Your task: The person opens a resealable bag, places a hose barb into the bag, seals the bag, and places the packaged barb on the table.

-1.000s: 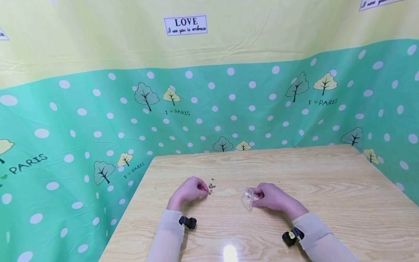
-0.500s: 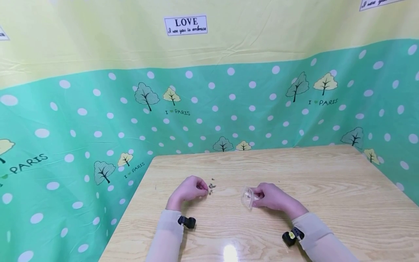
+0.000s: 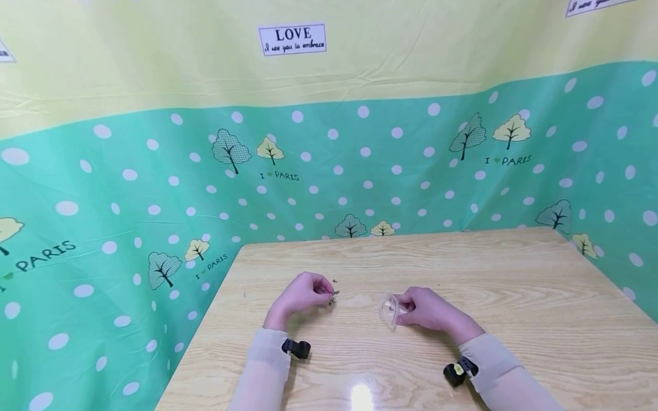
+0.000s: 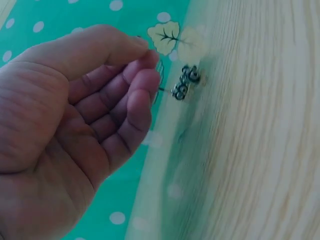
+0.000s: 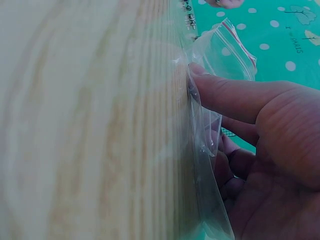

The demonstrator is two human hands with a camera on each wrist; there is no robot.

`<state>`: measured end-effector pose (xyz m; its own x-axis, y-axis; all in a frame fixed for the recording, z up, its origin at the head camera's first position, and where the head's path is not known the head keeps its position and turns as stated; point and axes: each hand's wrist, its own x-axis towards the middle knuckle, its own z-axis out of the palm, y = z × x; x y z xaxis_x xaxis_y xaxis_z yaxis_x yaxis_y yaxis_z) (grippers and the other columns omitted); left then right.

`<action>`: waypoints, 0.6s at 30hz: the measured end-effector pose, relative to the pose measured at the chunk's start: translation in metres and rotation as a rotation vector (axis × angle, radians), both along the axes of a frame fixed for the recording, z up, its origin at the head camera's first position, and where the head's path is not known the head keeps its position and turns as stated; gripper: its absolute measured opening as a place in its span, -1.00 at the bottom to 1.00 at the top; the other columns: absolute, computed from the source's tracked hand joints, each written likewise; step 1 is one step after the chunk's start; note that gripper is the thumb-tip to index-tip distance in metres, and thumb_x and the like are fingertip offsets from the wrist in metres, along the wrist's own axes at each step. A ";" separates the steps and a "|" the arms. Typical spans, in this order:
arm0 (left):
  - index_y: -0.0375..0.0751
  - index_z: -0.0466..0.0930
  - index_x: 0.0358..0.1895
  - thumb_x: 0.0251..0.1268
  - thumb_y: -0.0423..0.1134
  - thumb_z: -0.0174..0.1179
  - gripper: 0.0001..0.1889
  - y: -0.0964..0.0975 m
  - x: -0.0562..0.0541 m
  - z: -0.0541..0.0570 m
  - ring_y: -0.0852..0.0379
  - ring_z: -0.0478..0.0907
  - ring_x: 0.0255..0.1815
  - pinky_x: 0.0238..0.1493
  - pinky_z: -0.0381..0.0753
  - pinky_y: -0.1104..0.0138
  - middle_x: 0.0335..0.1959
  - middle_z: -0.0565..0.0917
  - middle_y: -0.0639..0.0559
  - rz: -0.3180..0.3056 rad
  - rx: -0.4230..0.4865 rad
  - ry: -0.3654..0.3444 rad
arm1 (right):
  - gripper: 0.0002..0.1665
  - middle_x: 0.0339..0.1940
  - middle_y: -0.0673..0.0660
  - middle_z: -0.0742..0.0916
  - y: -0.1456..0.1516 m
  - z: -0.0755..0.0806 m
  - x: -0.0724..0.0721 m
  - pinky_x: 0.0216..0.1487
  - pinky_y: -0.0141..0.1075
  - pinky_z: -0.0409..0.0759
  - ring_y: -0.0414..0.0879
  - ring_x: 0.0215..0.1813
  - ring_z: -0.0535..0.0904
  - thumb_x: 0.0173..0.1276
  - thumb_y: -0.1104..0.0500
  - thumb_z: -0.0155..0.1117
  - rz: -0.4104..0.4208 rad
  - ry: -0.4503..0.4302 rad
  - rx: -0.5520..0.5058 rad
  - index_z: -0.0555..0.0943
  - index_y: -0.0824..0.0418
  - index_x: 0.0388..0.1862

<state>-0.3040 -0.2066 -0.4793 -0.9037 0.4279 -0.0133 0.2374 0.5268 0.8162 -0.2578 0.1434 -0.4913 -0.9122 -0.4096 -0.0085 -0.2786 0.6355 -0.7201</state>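
Note:
On the left half of the wooden table lies a small heap of dark metal pieces [image 3: 332, 301], some with ring-shaped ends in the left wrist view [image 4: 186, 82]. My left hand [image 3: 304, 298] is right at this heap, thumb and fingertips drawn close together; whether something tiny is between them I cannot tell. To the right, my right hand [image 3: 426, 309] grips a clear zip-lock bag [image 3: 386, 311] with its mouth spread and facing left. A red line runs along the bag's seal [image 5: 242, 42] in the right wrist view, and the thumb presses its near side. A small dark piece shows through the plastic.
The wood-grain table [image 3: 360, 359] reaches back to a green and yellow printed curtain [image 3: 308, 188]. One more small metal piece [image 3: 334, 280] lies just behind the heap. Both wrists wear straps with small black cameras.
My left hand has shifted slightly right and away from me, so its fingertips now overlap the heap. The right hand and the zip-lock bag have stayed in place.

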 end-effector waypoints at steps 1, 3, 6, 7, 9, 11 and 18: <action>-0.26 0.77 -0.14 0.32 -0.37 0.44 -0.90 0.002 0.000 0.001 0.13 0.66 -0.23 -0.08 0.67 0.31 -0.29 0.75 0.06 -0.005 0.010 0.004 | -0.61 -0.40 0.03 0.55 0.000 0.000 0.000 -0.29 -0.25 0.44 -0.08 -0.33 0.44 0.21 0.20 0.69 0.000 0.000 -0.002 0.82 0.27 0.00; -0.24 0.77 -0.15 0.34 -0.37 0.44 -0.91 0.007 0.000 0.002 0.12 0.66 -0.23 -0.11 0.67 0.31 -0.30 0.75 0.05 -0.017 0.029 0.013 | -0.58 -0.40 0.04 0.55 0.000 0.000 0.000 -0.29 -0.25 0.45 -0.08 -0.32 0.44 0.21 0.20 0.69 -0.001 -0.001 -0.003 0.81 0.29 0.03; -0.21 0.77 -0.15 0.35 -0.34 0.44 -0.92 0.013 0.002 0.003 0.12 0.67 -0.22 -0.11 0.69 0.32 -0.29 0.75 0.05 -0.037 0.050 0.023 | -0.53 -0.40 0.04 0.56 0.000 0.000 0.000 -0.29 -0.25 0.45 -0.08 -0.32 0.45 0.20 0.22 0.69 -0.008 -0.003 -0.005 0.79 0.33 0.08; -0.20 0.78 -0.15 0.36 -0.33 0.44 -0.92 0.016 0.002 0.004 0.12 0.68 -0.22 -0.11 0.69 0.32 -0.29 0.76 0.06 -0.043 0.053 0.024 | -0.51 -0.40 0.04 0.56 0.000 0.000 0.000 -0.29 -0.25 0.46 -0.08 -0.32 0.45 0.19 0.23 0.69 -0.008 -0.004 -0.006 0.79 0.34 0.10; -0.18 0.78 -0.15 0.35 -0.33 0.45 -0.92 0.020 0.003 0.004 0.12 0.68 -0.22 -0.11 0.69 0.32 -0.29 0.76 0.07 -0.055 0.056 0.025 | -0.47 -0.40 0.04 0.56 0.000 0.000 0.000 -0.29 -0.25 0.46 -0.08 -0.32 0.45 0.18 0.24 0.69 -0.008 -0.003 -0.008 0.77 0.37 0.13; -0.17 0.78 -0.15 0.35 -0.33 0.45 -0.92 0.024 0.004 0.004 0.12 0.68 -0.21 -0.09 0.69 0.32 -0.28 0.76 0.07 -0.066 0.059 0.021 | -0.44 -0.40 0.04 0.56 0.000 0.000 0.000 -0.29 -0.26 0.45 -0.08 -0.32 0.45 0.18 0.24 0.69 -0.005 -0.001 -0.006 0.76 0.37 0.16; -0.11 0.79 -0.17 0.33 -0.33 0.48 -0.91 0.041 0.007 0.002 0.14 0.70 -0.22 -0.10 0.71 0.31 -0.29 0.77 0.11 -0.108 0.037 0.024 | -0.48 -0.41 0.03 0.55 0.001 -0.002 -0.002 -0.29 -0.25 0.43 -0.08 -0.32 0.43 0.19 0.21 0.69 0.007 0.007 0.001 0.79 0.31 0.14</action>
<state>-0.2968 -0.1653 -0.4773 -0.8522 0.5225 0.0257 0.3111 0.4667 0.8279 -0.2598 0.1447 -0.4938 -0.9095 -0.4156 -0.0022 -0.2882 0.6343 -0.7173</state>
